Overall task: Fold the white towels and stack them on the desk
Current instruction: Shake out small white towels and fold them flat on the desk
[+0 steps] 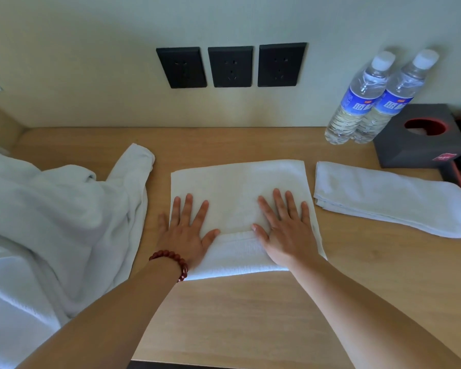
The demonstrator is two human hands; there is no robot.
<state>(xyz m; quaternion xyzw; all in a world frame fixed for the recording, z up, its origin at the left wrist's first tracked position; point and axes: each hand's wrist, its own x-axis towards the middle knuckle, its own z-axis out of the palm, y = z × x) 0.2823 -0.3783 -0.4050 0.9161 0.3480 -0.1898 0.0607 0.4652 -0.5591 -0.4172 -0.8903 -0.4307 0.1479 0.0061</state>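
Two hands: we have both laid flat on the middle towel (240,182), fingers straight and spread, gripping nothing, only pressing the cloth down.
Worktop (237,315): pale wood, running to the far wall; it carries everything below.
Unfolded heap (51,222): the largest white mass, crumpled at the left and spilling off the near-left edge, well apart from our right hand and just beside the left one.
Middle towel: lies centre, partly folded, its near edge doubled over into a thicker band; its long axis runs left to right, square to our forearms.
Folded towel (391,198): a long narrow bundle at the right, apart from the middle towel, slanting from far-left to near-right.
Left hand (186,230): rests on the towel's left edge, little finger over bare wood, thumb at the fold line; a red bead bracelet (171,262) circles the wrist.
Right hand (285,227): rests on the right half, thumb at the same fold line; it is the nearer hand to the folded towel.
Coming move, as we judge it: the towel sits directly under both palms, so another fold would likely carry one side across, left to right or the reverse, before stacking rightward.
Far right: two water bottles (367,99) and a dark tissue box (421,134).
Wall: three black sockets (230,66).
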